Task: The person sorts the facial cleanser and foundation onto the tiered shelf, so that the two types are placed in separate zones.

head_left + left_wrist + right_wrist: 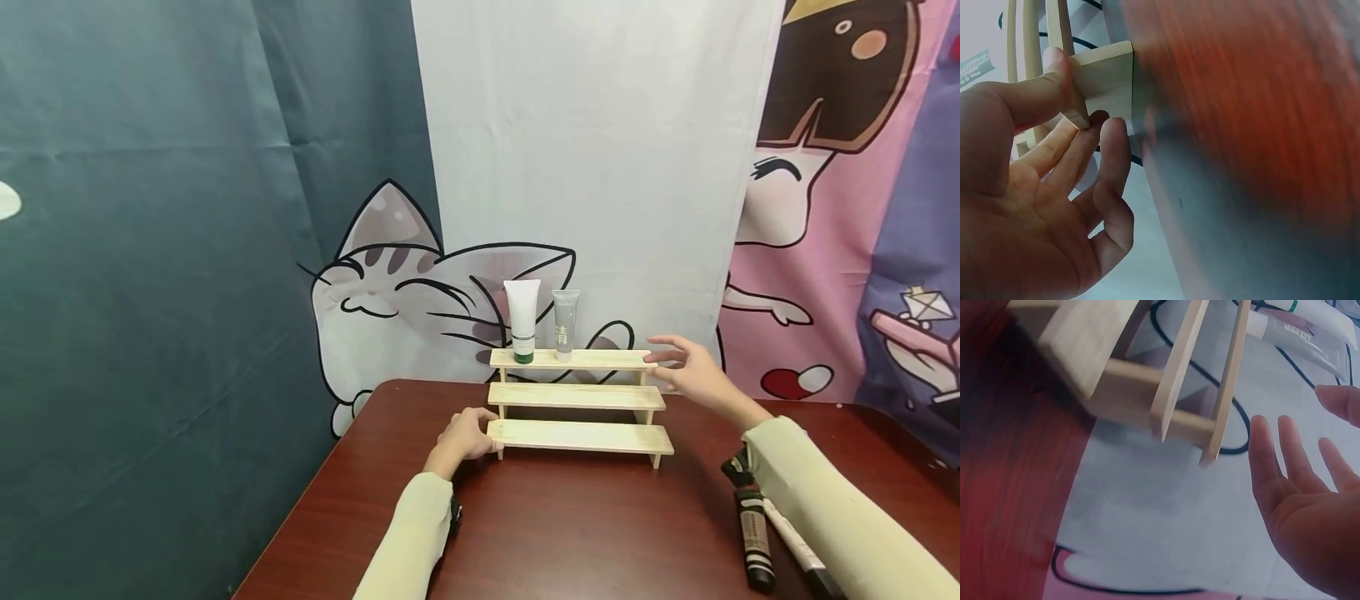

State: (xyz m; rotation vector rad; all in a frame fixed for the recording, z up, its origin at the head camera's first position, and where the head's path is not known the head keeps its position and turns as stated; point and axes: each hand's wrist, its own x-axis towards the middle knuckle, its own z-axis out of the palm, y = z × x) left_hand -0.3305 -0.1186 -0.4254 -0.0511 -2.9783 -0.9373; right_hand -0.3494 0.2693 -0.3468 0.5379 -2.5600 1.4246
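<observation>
A three-tier wooden display stand [577, 396] stands on the table, its steps rising toward the back. My left hand [465, 433] grips the left end of its lowest step; in the left wrist view the thumb lies on the board [1102, 62] and fingers reach underneath. On the top step a white tube [522, 312] with a green cap stands upright, and a slim grey tube [565, 325] is just right of it. Beside the top step's right end is my right hand [693, 371]. Its fingers are spread and hold nothing in the right wrist view.
The stand sits toward the back of the dark red table [585, 525]. Near the right forearm lie a dark tube with pale bands [753, 533] and a white-and-black tube [795, 537], partly under the sleeve. A cartoon-print curtain [600, 150] hangs close behind.
</observation>
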